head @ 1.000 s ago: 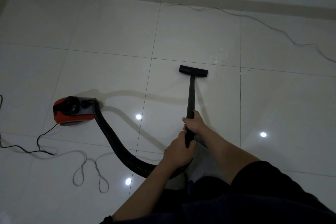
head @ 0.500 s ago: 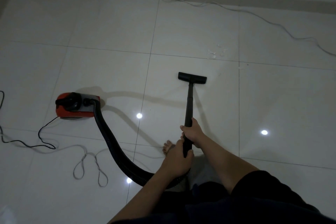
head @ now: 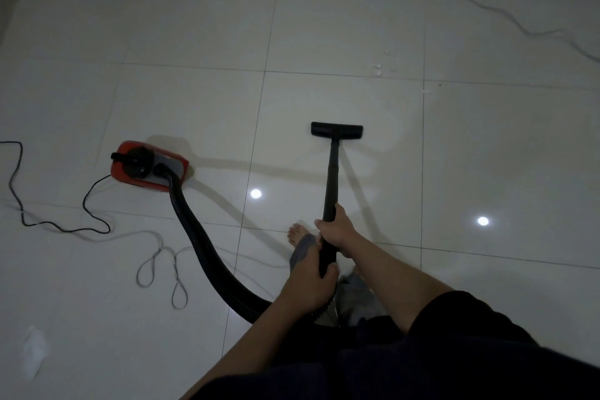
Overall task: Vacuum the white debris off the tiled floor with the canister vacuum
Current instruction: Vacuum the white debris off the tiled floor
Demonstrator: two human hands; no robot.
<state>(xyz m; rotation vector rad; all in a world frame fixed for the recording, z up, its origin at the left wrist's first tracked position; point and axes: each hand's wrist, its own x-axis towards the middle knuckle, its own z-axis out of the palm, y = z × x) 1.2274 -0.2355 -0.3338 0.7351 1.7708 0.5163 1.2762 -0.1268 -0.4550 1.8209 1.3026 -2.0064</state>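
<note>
- Both hands wrapped tight round the black wand (head: 331,178): right hand (head: 336,230) higher up the tube, left hand (head: 311,279) lower, near the hose (head: 207,256) joint.
- Nozzle (head: 336,130) flat on the floor (head: 162,42), at the far end of the wand, well ahead of both hands.
- White debris (head: 378,67) lay farther on, beyond the nozzle and slightly to its right, by the tile seam; apart from the nozzle, not yet touched.
- Wand's long axis ran nearly straight away from the body, aimed a little left of the debris.
- Right hand nearer the debris; judged best placed to steer the push forward and rightward.
- Red canister (head: 147,169) sat off to the left, well apart, cord (head: 48,221) trailing behind.
- 1 more pale scrap (head: 34,347) seemed to lie low on the left, too blurred to identify.
</note>
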